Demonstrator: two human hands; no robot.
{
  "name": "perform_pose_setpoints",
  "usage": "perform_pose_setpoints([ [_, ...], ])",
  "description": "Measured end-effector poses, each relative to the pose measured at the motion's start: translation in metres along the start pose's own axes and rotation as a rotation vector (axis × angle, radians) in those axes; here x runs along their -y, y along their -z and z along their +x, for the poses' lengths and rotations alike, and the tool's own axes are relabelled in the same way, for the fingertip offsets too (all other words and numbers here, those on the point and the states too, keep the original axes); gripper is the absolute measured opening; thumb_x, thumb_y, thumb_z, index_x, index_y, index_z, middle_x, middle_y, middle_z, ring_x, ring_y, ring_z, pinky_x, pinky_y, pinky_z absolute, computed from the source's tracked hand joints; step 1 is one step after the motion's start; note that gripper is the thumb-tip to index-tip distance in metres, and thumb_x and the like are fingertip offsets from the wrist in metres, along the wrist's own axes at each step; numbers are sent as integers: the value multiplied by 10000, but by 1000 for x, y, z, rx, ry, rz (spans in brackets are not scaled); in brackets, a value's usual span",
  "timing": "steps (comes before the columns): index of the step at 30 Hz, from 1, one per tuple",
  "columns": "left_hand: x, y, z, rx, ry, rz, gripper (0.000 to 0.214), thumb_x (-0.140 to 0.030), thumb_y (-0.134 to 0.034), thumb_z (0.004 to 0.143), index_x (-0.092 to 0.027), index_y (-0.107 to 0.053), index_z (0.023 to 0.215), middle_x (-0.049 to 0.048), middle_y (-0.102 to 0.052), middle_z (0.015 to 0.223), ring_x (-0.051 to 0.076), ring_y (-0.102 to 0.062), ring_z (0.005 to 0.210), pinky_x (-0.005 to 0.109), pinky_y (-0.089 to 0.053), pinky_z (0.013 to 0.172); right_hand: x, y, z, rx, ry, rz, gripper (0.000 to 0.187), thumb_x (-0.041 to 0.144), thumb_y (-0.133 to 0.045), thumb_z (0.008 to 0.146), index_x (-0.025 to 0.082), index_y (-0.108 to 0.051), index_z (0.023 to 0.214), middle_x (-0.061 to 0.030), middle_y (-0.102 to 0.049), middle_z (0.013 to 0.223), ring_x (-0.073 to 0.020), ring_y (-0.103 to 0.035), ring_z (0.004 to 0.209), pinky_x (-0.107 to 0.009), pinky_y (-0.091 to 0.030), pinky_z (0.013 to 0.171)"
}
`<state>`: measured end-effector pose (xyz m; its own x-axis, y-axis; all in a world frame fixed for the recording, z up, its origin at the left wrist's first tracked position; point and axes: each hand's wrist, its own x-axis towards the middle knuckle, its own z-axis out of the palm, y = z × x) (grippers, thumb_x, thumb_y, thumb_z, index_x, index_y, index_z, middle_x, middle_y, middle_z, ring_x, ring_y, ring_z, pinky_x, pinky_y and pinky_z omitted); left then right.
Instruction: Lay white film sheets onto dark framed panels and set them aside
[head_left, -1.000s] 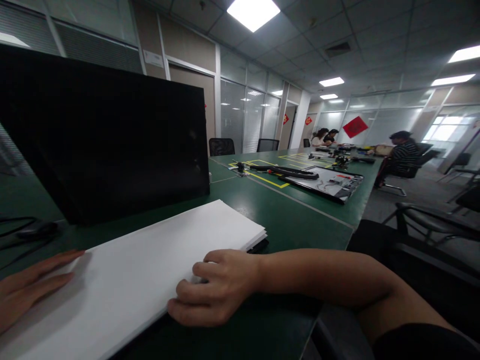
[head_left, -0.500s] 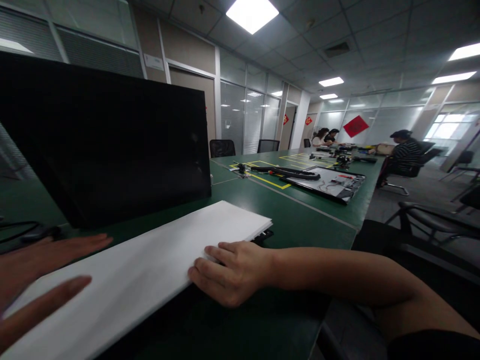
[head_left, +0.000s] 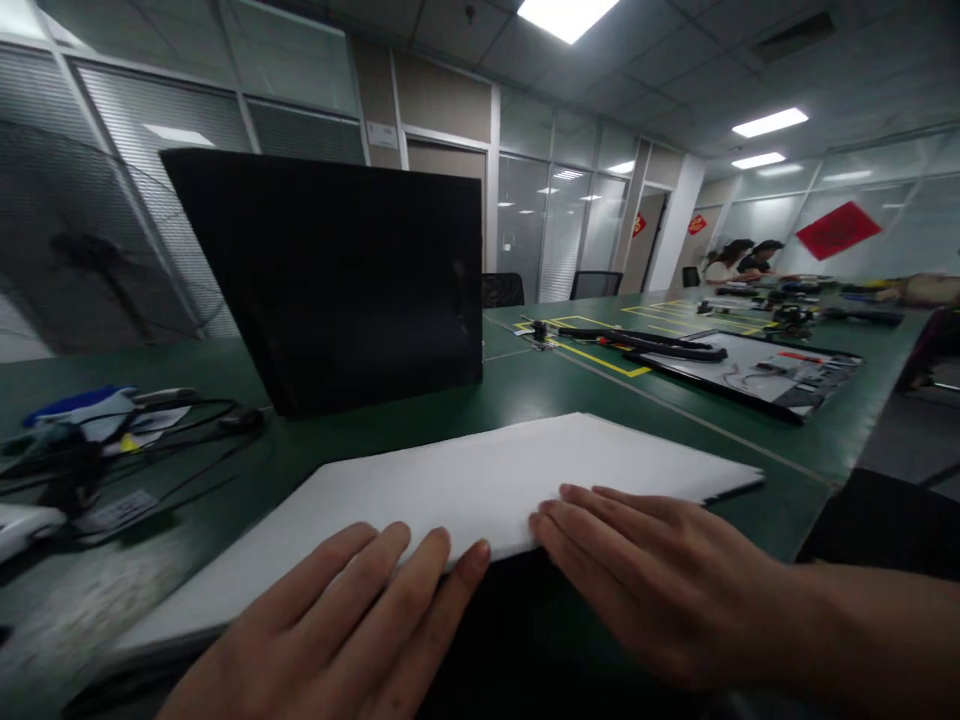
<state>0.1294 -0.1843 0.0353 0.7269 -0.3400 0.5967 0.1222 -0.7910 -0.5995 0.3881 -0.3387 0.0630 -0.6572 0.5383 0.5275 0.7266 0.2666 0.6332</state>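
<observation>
A large white sheet (head_left: 450, 480), seemingly on top of a stack of thin layers with a dark part beneath, lies on the green table before me. My left hand (head_left: 352, 610) rests on its near edge, fingers stretched out and slightly apart, palm down. To the right, my right hand (head_left: 645, 560) lies along the same edge with straight fingertips touching the white surface. Neither hand is wrapped around anything. The thumbs are mostly hidden, and so is the underside of the stack.
Behind the sheet stands a black panel (head_left: 367, 290). Cables (head_left: 187, 430) and small items clutter the left side. Farther right lie an opened flat panel (head_left: 757, 370) and a black strip (head_left: 645, 343) on the green table (head_left: 525, 395). Two people (head_left: 742, 262) sit at the far end.
My view has turned left. My left hand has come from the sheet's left side onto its near edge, close to my right hand. The right fingers have straightened along the edge.
</observation>
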Motion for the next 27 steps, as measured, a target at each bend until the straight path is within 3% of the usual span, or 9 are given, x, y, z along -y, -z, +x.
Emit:
perform_pose_setpoints([
  [3, 10, -5, 17, -50, -87, -40, 335, -196, -536, 1011, -147, -697, 1301, 76, -774, 1074, 204, -709, 892, 383, -600, 877, 0, 19, -3, 81, -34, -60, 430, 105, -257, 1005, 127, -681, 1068, -81, -708, 1023, -148, -675, 888, -273, -574, 669],
  [7, 11, -26, 41, -80, -121, -118, 306, -188, -525, 1015, -161, -722, 1247, 83, -798, 1024, 192, -708, 787, 360, -618, 746, -4, 29, -19, 72, 5, -159, 402, 96, -246, 993, 157, -639, 1050, -79, -703, 980, -129, -642, 803, -256, -526, 586],
  [14, -5, -65, 72, -44, -45, -158, 249, -193, -533, 1043, -175, -693, 1233, 87, -792, 1019, 178, -725, 837, 330, -591, 753, -11, 11, -67, 145, -59, -216, 452, 55, -328, 874, 224, -631, 1163, -112, -692, 1017, -154, -605, 743, -317, -438, 494],
  [17, -7, -69, 82, -11, -29, -129, 202, -181, -525, 1042, -164, -706, 1129, 80, -770, 996, 188, -710, 854, 324, -561, 738, -16, 6, -65, 126, -69, -201, 427, 29, -319, 865, 204, -636, 1090, -106, -687, 960, -150, -570, 676, -314, -443, 485],
  [21, -5, -74, 90, -2, -16, -92, 145, -169, -549, 1021, -158, -693, 1003, 45, -706, 843, 176, -649, 725, 303, -478, 619, -20, 3, -62, 100, -25, -270, 394, 25, -301, 894, 172, -643, 1023, -112, -689, 962, -122, -561, 653, -270, -436, 456],
  [27, -6, -101, 93, -16, -64, -99, 195, -149, -491, 1044, -157, -674, 976, 25, -684, 781, 164, -638, 702, 295, -454, 622, -32, -17, -115, 177, -52, -181, 443, 120, -406, 903, 256, -691, 1213, -133, -690, 1189, -161, -660, 735, -301, -481, 455],
])
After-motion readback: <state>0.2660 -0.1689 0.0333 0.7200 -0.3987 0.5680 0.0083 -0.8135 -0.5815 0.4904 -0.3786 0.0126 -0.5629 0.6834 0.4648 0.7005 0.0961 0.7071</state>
